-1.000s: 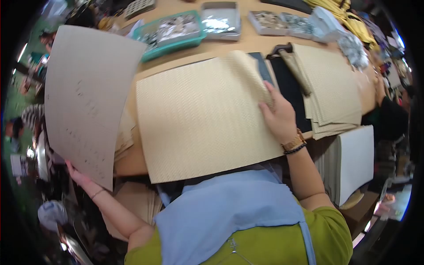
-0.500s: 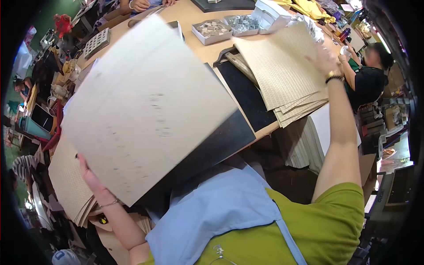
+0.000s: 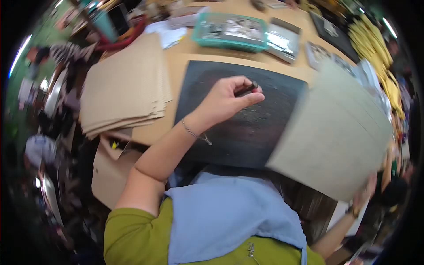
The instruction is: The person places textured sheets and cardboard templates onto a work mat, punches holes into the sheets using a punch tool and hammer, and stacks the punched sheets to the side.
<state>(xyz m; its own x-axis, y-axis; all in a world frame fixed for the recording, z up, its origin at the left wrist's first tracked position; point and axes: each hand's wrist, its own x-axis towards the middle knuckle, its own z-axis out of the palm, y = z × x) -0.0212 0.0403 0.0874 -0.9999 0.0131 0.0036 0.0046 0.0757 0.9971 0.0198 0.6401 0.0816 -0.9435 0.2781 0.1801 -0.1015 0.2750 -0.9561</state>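
Over the black mat, my left hand is closed around a small dark object with a rounded tip. At the right, my right hand holds a large grey-beige sheet by its lower right edge. The sheet is blurred, tilted, and overlaps the mat's right side. A stack of tan sheets lies on the table to the left of the mat.
Behind the mat are a teal tray of small parts and a grey box. Yellow cloth lies at the back right. More brown sheets are below the table's left edge.
The large sheet has passed from my left hand to my right hand and moved to the right. My left hand has come over the uncovered mat with a small dark object. The view has turned left.
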